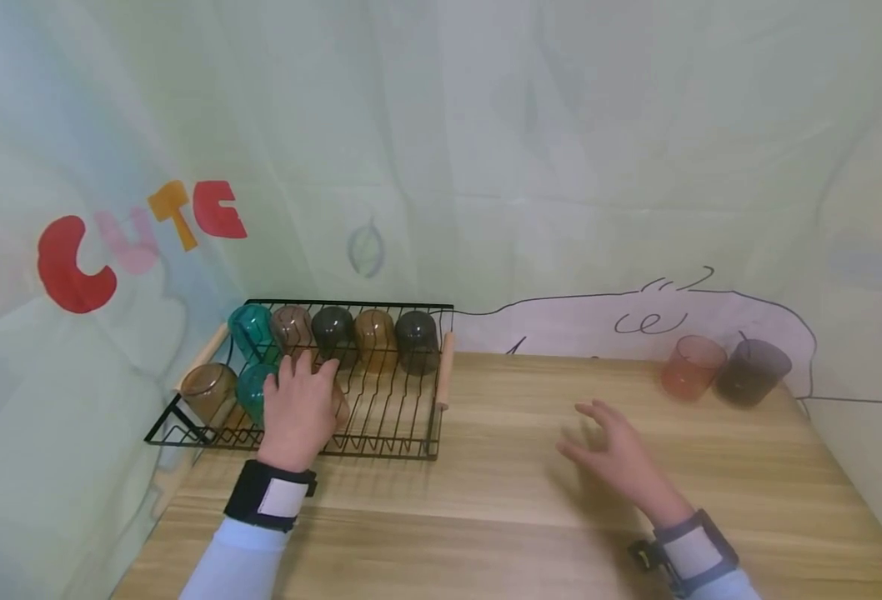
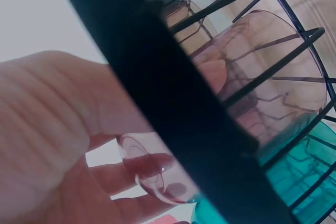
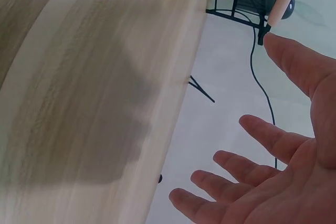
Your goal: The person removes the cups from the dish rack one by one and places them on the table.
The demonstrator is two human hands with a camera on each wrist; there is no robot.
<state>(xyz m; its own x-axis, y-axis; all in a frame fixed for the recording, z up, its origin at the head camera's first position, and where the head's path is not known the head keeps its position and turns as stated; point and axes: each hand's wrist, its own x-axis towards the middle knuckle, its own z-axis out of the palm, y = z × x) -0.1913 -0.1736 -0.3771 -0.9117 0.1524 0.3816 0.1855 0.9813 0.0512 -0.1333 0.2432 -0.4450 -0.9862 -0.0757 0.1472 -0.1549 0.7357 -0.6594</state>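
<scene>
My left hand (image 1: 298,408) grips a pinkish see-through glass (image 1: 341,407) in the front row of the black wire rack (image 1: 403,457). In the left wrist view its thumb lies along the near side of the glass and the other fingers reach round behind. A dark strap (image 2: 163,87) hides the middle of the glass there. Close beside it in that row are a teal glass (image 1: 252,392) and an amber glass (image 1: 210,392). Held over the wooden table, my right hand (image 1: 621,454) has its fingers spread and relaxed, with nothing in it.
Along the rack's back row stand several upside-down glasses, among them a teal one (image 1: 250,327) and a dark grey one (image 1: 417,342). A red glass (image 1: 692,368) and a dark purple glass (image 1: 754,373) are at the table's far right. Printed cloth (image 1: 523,208) hangs behind the table.
</scene>
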